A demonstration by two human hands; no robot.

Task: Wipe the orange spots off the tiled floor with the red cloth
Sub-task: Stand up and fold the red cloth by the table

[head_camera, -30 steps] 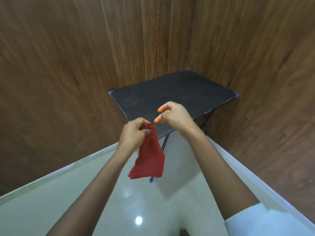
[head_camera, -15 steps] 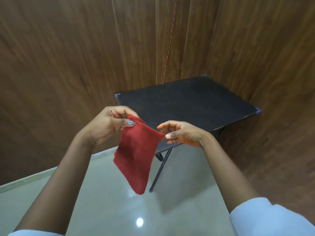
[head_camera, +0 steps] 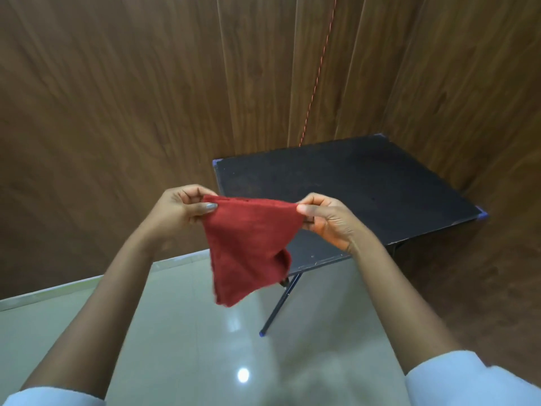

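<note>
Nearest the camera, 2 white sleeves (head_camera: 474,379) frame the glossy tiled floor (head_camera: 181,332), where no orange spots show in view. Higher up, the left hand (head_camera: 178,212) and right hand (head_camera: 330,221) each pinch 1 top corner of the red cloth (head_camera: 248,247). Thumb and fingers (head_camera: 306,208) are closed tight on the hem, so its top edge runs taut from left to right between them. The rest hangs down in a loose point. Cloth and floor are well apart: the tiles lie below the hands, and neither hand looks clearly nearer to them. The step looks like spreading the cloth ahead of wiping, so the next move likely means bringing it down to the tiles. Beyond stand a black worktop (head_camera: 351,186) and the wood-panel wall (head_camera: 117,98).
</note>
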